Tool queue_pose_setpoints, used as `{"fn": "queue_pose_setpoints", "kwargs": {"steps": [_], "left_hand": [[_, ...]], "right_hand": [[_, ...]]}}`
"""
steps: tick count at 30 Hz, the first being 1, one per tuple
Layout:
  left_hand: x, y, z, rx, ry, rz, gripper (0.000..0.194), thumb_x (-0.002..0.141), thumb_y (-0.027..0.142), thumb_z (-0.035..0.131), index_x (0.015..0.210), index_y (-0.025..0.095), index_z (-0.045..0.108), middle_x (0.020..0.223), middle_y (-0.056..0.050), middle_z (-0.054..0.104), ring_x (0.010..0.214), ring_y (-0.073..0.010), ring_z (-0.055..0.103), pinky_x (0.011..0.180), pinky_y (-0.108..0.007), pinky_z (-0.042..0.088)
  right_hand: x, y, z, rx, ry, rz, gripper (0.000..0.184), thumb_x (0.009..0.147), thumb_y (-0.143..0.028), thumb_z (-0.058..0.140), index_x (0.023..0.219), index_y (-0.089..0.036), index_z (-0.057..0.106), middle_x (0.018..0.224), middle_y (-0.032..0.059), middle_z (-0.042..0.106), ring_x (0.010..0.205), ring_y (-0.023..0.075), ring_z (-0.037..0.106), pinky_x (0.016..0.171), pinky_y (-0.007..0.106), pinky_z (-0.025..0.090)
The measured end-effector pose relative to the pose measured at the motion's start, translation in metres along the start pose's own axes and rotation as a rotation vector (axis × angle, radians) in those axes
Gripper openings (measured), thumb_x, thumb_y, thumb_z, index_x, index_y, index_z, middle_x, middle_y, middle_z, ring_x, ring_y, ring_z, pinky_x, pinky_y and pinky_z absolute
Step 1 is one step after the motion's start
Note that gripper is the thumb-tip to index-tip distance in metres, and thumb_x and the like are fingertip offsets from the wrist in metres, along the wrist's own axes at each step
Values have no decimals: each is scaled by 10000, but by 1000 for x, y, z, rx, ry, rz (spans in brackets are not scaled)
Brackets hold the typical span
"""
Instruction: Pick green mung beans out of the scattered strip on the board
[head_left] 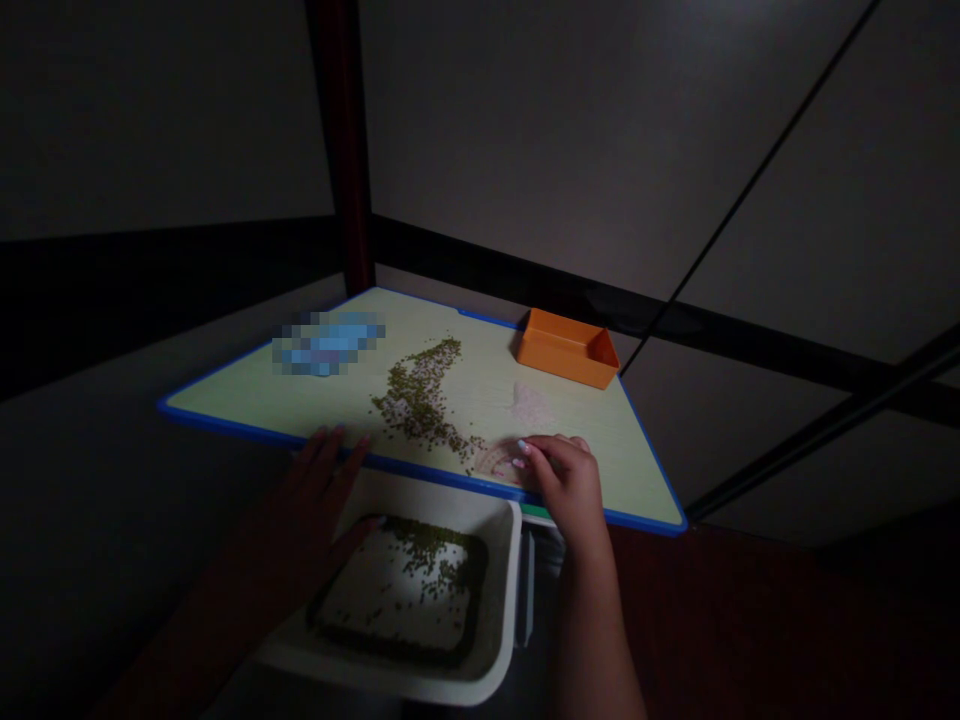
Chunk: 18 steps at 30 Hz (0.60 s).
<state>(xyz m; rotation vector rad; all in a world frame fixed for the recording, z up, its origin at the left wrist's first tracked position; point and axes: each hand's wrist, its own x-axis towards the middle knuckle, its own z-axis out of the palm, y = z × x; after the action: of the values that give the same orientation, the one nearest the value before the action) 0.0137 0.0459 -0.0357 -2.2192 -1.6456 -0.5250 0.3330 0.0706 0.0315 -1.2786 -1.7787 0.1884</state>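
Note:
My left hand (319, 490) lies with its fingers spread over the blue edge of a pale green board (240, 395), and its thumb reaches toward the rim of a white tray (390, 495). The tray sits below the board's edge and holds a scatter of small green mung beans (442, 570). More of these beans (420, 405) lie in a long, loose patch on the board. My right hand (566, 485) is curled over a pale, translucent round piece (496, 464) at the board's near edge, touching it. Whether it grips the piece is hidden.
An orange rectangular box (568, 348) stands at the board's far right. A pale pinkish sheet (531, 405) lies near it, and a pixelated blue object (328, 342) sits at the far left. A dark post (341, 140) and black rails run behind the board.

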Motion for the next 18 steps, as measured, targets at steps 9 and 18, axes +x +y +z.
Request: {"fn": "queue_pose_setpoints", "kwargs": {"steps": [9,18], "left_hand": [[1,1,0,14,1,1,798,860,599,470,1527,184,325,1609,-212,378,1519,-359,292,1140,-551,435],[2,-1,-1,6,-1,8,792,870,619,440,1521,180,336,1603,-224,380,1513,-367,303,1136,-564,434]], "right_hand": [[1,1,5,-100,-9,18,235,964,-291,564,872,-236,773,894,57,799,794,216,691,810,365,404],[2,0,7,-46,-34,10,223,961,-290,577,888,-244,782,910,54,801,818,219,698,814,361,432]]}}
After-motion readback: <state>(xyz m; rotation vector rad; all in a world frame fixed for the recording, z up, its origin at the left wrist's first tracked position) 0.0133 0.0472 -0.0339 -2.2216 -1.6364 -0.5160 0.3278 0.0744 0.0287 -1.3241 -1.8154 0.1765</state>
